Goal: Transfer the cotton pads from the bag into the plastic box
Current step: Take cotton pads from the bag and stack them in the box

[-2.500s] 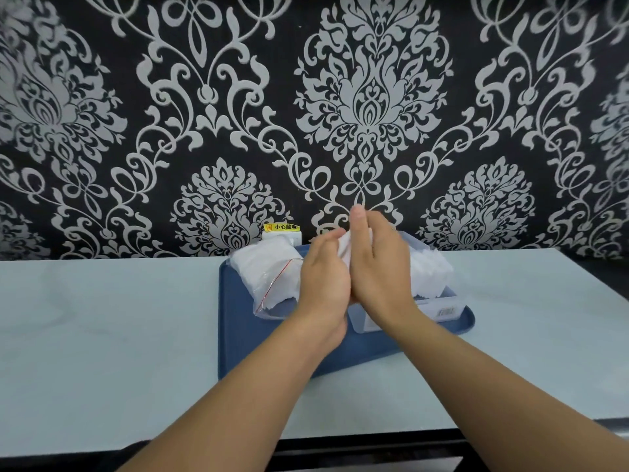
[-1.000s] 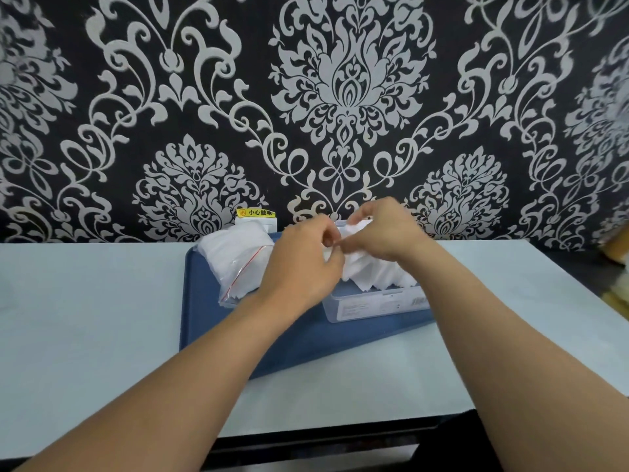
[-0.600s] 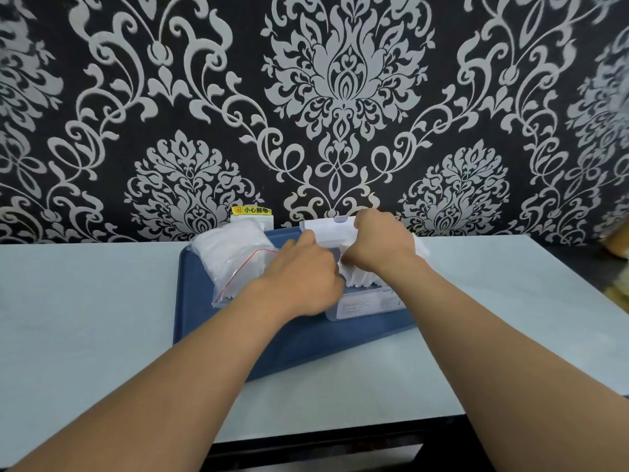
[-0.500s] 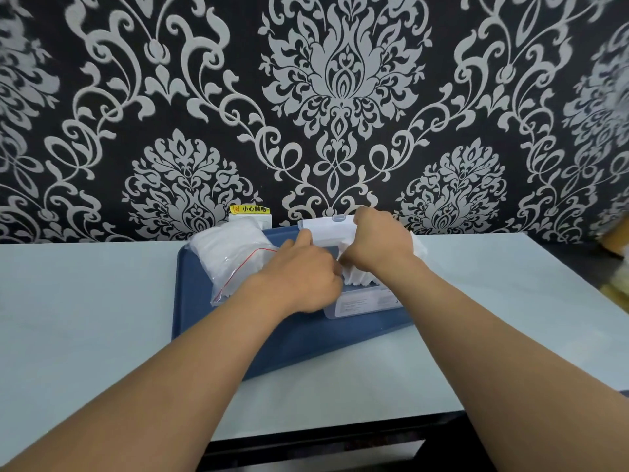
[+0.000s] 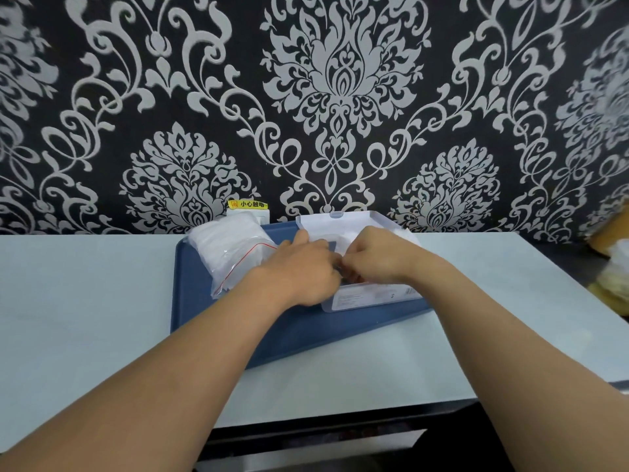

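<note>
Cotton pads in the zip bag lie at the left end of the blue tray, bulging white behind a red seal line; the bag rests on its side with its mouth toward the middle, which probably keeps the remaining pads within short reach of the box. Just behind it, against the patterned wall, a small white block with a yellow warning label stands apart from the work.

Next comes the left hand, knuckles up, fingers curled down over the near left part of the plastic box. Whether its grip holds pads or only steadies the box I cannot tell, since the fingertips are hidden. The right hand meets it directly over the box opening, fingers likewise curled downward; its grip is also hidden, though the pose suggests pressing or tucking pads into the box. The clear lid stands tilted back behind both hands, hinged out of the way so the opening stays free. The tray sits on the pale surface, likely there to catch strays.
</note>
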A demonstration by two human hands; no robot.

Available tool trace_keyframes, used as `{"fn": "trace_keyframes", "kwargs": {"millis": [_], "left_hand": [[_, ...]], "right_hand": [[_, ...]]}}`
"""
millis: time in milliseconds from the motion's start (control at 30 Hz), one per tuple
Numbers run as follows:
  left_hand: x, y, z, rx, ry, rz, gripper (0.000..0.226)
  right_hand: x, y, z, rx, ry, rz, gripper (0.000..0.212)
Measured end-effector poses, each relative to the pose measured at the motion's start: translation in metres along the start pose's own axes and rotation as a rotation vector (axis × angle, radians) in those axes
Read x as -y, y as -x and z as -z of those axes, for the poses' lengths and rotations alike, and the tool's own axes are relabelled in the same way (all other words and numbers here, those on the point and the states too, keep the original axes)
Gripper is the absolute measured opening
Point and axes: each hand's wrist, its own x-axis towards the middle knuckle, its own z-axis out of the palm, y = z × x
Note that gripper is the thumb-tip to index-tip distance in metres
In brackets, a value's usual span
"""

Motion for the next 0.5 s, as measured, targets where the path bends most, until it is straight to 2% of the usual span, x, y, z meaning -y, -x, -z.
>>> {"fn": "trace_keyframes", "kwargs": {"millis": [167,267,333,433,500], "left_hand": [[0.001,0.001,0.000,0.010,0.000,-0.006,0.043],[-0.003,0.010,0.006,-0.058,-0.002,0.013,0.026],[-0.004,0.020,0.019,-0.208,0.037,0.019,0.014],[0.015,0.049,0.048,-0.546,0.167,-0.032,0.023],[0.044,0.069,0.062,-0.808,0.401,-0.016,0.028]], "right_hand": [[-0.008,-0.005,-0.005,-0.033,0.116,0.013,0.028],[0.003,0.004,-0.002,-0.107,0.137,0.102,0.025],[0.017,0.013,0.000,-0.231,0.087,0.183,0.021],[0.047,0.031,0.000,-0.446,-0.084,0.335,0.021],[0.067,0.043,-0.006,-0.353,-0.281,0.393,0.024]]}}
